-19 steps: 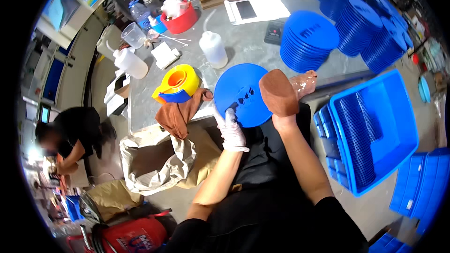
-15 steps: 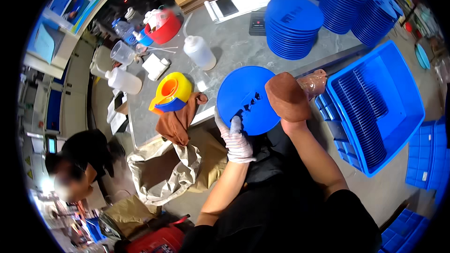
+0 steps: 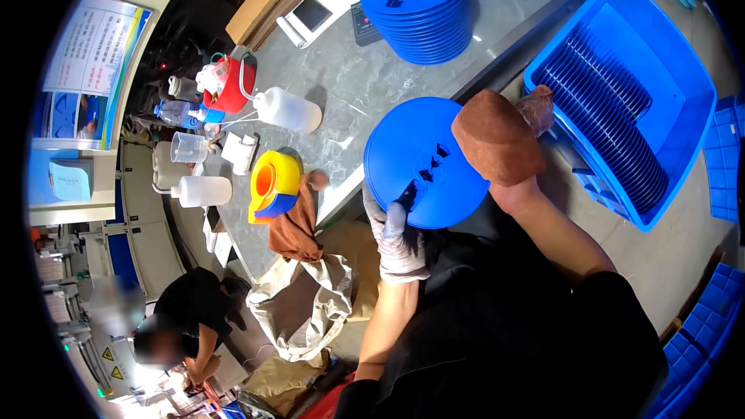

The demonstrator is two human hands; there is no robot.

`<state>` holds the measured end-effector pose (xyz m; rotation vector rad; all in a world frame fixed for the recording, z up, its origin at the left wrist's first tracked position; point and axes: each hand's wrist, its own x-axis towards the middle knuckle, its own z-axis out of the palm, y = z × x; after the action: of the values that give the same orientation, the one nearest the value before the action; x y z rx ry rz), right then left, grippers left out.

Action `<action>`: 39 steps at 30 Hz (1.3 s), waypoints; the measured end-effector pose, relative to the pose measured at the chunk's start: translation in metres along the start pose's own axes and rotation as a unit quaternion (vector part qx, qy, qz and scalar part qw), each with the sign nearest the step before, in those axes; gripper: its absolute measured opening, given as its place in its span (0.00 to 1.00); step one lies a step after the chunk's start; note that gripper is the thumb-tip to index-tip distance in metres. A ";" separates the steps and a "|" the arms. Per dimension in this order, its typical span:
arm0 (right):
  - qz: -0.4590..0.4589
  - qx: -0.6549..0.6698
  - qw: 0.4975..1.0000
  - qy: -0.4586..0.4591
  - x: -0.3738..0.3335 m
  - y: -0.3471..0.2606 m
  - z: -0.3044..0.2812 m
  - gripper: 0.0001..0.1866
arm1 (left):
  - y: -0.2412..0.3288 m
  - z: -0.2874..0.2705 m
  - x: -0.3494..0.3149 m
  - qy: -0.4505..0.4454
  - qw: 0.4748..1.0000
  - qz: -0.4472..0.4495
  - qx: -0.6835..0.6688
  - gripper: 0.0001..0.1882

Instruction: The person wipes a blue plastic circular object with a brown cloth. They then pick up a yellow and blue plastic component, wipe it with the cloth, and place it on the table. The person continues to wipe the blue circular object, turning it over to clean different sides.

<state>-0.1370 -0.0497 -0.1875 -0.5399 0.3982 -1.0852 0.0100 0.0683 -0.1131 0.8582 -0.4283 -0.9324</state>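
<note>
Yellow-and-blue tape dispenser and brown rag on grey table, gloved left hand fingers closed on blue slotted disc at table edge, right hand pressing brown pad against disc, blue crate of discs beyond.

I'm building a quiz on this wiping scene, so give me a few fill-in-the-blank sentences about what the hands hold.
The left hand wears a white ____ and grips the blue disc at its lower edge.
The right hand presses a ____ cloth against the disc.
Finished-looking discs stand on edge in the blue ____ to the right.
Missing words: glove; brown; bin
</note>
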 end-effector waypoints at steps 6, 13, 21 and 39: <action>0.053 -0.003 0.998 0.017 0.000 -0.023 0.028 0.31 | -0.001 -0.009 -0.008 0.003 0.988 -0.067 -0.139 0.28; 0.014 0.124 0.992 -0.029 0.034 -0.070 0.009 0.42 | -0.012 0.001 -0.020 0.072 0.990 -0.060 -0.109 0.39; 0.042 0.090 0.991 -0.091 0.015 -0.088 0.033 0.32 | -0.020 -0.005 -0.026 0.080 0.994 -0.035 -0.065 0.42; -0.312 -0.606 0.653 -0.330 -0.028 -0.015 0.070 0.20 | -0.021 -0.025 -0.039 0.134 0.955 -0.116 -0.240 0.40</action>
<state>-0.1207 -0.0143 -0.1213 -2.3564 0.2281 -1.0374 -0.0066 0.1057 -0.1437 0.5804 0.1384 -1.0601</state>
